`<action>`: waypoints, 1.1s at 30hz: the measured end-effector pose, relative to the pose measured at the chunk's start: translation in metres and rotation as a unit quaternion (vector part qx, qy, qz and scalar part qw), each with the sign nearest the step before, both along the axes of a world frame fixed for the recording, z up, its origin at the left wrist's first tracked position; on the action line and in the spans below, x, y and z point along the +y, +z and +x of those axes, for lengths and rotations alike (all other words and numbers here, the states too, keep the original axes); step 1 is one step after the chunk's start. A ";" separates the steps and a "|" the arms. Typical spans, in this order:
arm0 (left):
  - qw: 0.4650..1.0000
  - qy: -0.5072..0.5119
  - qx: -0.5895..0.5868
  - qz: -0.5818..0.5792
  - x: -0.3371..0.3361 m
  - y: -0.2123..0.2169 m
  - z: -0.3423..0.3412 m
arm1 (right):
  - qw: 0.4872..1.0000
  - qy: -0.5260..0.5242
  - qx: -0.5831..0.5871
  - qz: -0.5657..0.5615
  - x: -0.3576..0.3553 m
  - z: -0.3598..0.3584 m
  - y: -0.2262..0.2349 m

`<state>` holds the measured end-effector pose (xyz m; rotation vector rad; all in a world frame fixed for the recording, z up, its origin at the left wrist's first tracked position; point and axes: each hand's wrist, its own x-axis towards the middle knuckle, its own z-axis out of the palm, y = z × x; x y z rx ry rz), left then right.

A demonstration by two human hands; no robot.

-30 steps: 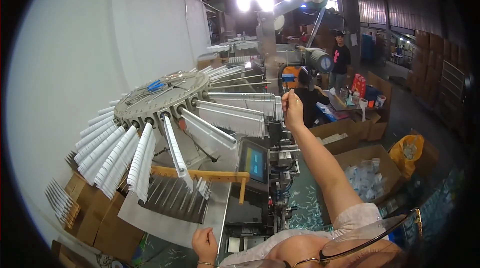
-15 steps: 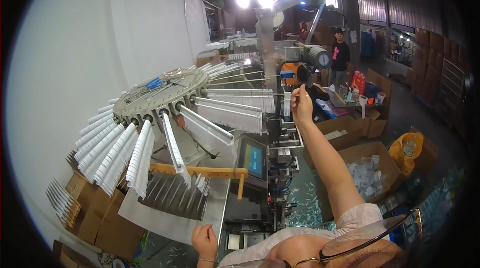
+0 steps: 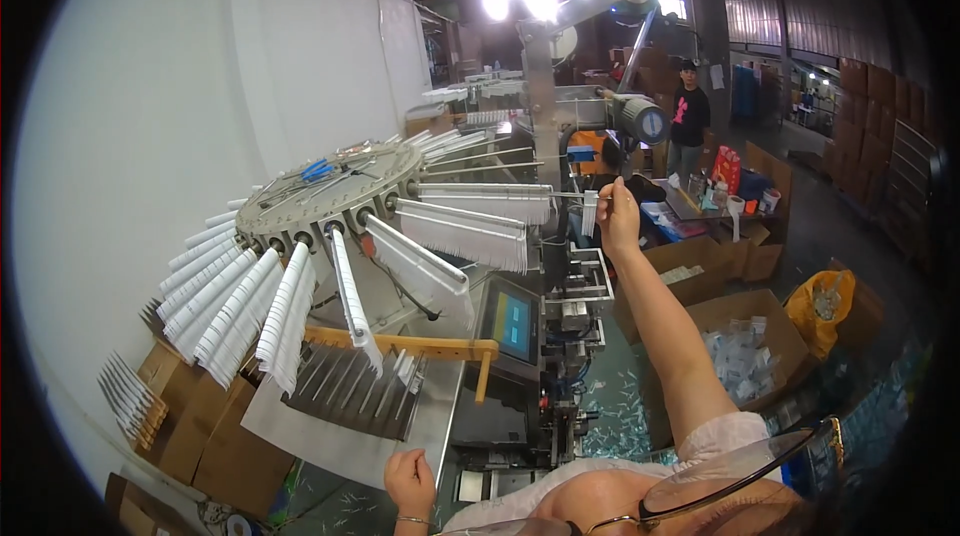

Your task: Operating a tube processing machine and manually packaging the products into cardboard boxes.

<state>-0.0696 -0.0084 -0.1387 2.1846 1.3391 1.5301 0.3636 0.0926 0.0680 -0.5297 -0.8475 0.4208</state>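
Note:
My right hand [image 3: 620, 220] is raised at the end of a thin metal rod [image 3: 568, 195], its fingers pinched round the tip. A small bunch of white strips [image 3: 590, 212] hangs from the rod beside my fingers. On the same line, a longer row of white strips [image 3: 490, 204] hangs nearer the round metal wheel [image 3: 330, 176]. Around the wheel, several more rods stick out like spokes, most loaded with white strips. My left hand [image 3: 409, 481] is low at the front, fingers curled in with nothing visible in them.
A wooden rack [image 3: 400, 340] and a touch screen [image 3: 510, 321] stand below the wheel. Machine parts [image 3: 575, 311] run down the middle. To the right are a carton of clear packets [image 3: 740, 361] and an orange bag [image 3: 820, 311]. A person [image 3: 688, 111] stands farther back.
My right hand and the small bunch of strips have shifted slightly right, farther from the wheel. The whole view has moved a little too. My left hand keeps its curled shape.

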 end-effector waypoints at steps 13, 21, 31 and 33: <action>0.999 -0.019 0.029 -0.010 0.001 0.001 -0.001 | 0.998 -0.046 0.051 0.007 -0.060 0.031 0.014; 0.983 -0.164 0.078 -0.031 -0.009 0.024 0.030 | 0.986 -0.077 0.142 0.031 -0.097 0.079 -0.002; 0.881 -0.423 0.190 0.093 -0.016 0.138 0.110 | 0.971 0.063 0.228 -0.033 -0.119 -0.001 -0.120; 0.913 -0.310 0.225 0.141 -0.019 0.140 0.120 | 0.963 0.158 0.217 -0.040 -0.107 -0.046 -0.131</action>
